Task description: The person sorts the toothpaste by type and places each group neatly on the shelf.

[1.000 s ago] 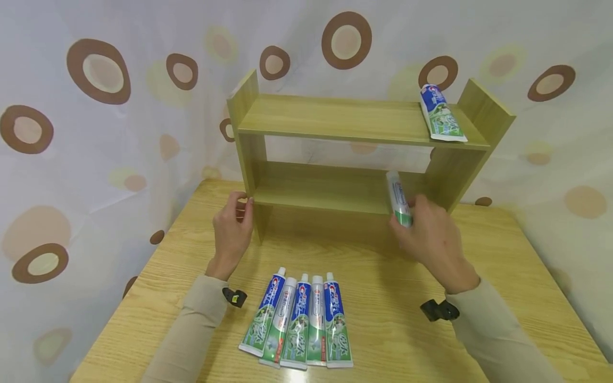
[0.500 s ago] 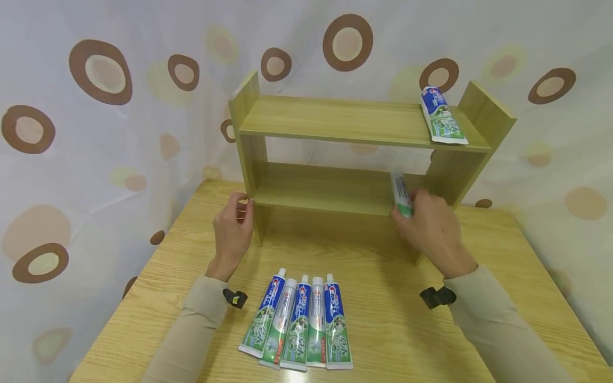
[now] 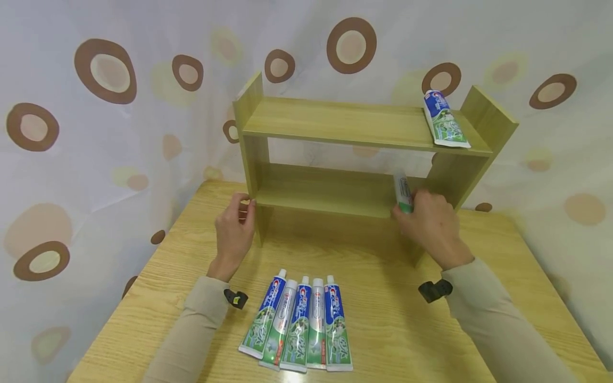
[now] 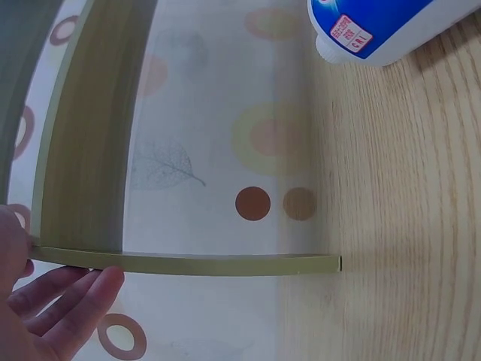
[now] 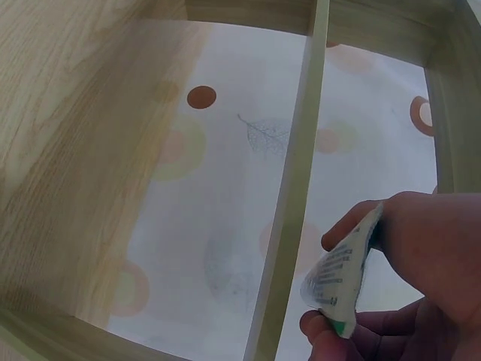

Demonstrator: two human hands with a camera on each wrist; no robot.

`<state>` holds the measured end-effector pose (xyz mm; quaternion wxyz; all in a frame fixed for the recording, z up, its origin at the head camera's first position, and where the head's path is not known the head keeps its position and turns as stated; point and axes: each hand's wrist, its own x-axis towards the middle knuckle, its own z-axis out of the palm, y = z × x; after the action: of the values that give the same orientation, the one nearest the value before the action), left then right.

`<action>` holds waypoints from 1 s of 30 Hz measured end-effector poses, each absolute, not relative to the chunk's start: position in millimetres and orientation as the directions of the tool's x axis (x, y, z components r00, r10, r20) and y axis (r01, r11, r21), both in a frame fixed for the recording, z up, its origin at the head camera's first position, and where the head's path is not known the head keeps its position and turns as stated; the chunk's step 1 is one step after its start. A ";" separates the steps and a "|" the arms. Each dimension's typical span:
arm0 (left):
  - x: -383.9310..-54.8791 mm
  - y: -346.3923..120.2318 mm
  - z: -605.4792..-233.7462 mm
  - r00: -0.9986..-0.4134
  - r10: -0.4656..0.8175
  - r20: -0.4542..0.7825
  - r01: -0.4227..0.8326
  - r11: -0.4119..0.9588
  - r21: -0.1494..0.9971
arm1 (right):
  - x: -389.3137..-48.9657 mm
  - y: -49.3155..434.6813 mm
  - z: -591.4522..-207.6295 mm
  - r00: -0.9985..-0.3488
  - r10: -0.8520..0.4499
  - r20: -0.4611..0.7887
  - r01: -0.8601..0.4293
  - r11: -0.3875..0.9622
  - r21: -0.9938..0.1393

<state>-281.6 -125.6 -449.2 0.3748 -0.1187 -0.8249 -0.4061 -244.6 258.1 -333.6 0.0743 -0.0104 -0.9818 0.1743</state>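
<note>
A two-tier wooden shelf (image 3: 330,118) stands on the table. My left hand (image 3: 233,234) holds the front edge of its left side panel (image 4: 225,265), with fingertips against the panel in the left wrist view. At the right end of the lower board (image 3: 325,191), my right hand (image 3: 433,226) grips a silver-and-green toothpaste tube (image 3: 403,191) near its flat green end, cap end pointing to the back. The right wrist view shows that tube (image 5: 338,282) between thumb and fingers. A blue-and-green toothpaste tube (image 3: 445,119) lies on the top board at the right.
Several toothpaste tubes (image 3: 297,324), blue-green and silver-green by turns, lie fanned on the wooden table (image 3: 383,319) in front of the shelf, caps toward it. A patterned cloth (image 3: 143,122) hangs behind. The shelf's right side panel (image 3: 460,170) is close to my right hand.
My right hand has moved the silver-and-green tube farther back and lower, over the lower board. The left hand keeps its place on the side panel. The head view has shifted slightly.
</note>
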 end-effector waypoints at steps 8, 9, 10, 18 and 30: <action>-281.3 -125.1 -449.4 -0.691 -0.113 0.714 0.500 0.639 0.585 | -252.4 259.8 -336.3 -0.990 0.034 0.136 -0.015 0.938 -0.346; -281.1 -125.0 -449.3 -0.690 -0.113 0.715 0.501 0.638 0.584 | -253.4 260.0 -336.7 -0.991 0.033 0.133 -0.015 0.938 -0.345; -281.0 -125.0 -449.4 -0.689 -0.113 0.716 0.502 0.639 0.584 | -254.5 260.1 -337.2 -0.991 0.034 0.130 -0.013 0.939 -0.343; -280.2 -124.0 -448.6 -0.692 -0.115 0.713 0.497 0.640 0.586 | -262.1 259.8 -341.0 -0.989 0.044 0.140 -0.001 0.952 -0.307; -281.1 -124.8 -450.0 -0.688 -0.129 0.714 0.495 0.636 0.592 | -269.4 261.7 -345.5 -0.985 0.050 0.165 0.000 0.957 -0.290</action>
<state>-281.1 -124.8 -450.0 0.3792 -0.1114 -0.8211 -0.4117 -269.4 261.7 -345.5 0.0855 -0.0126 -0.9855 0.1461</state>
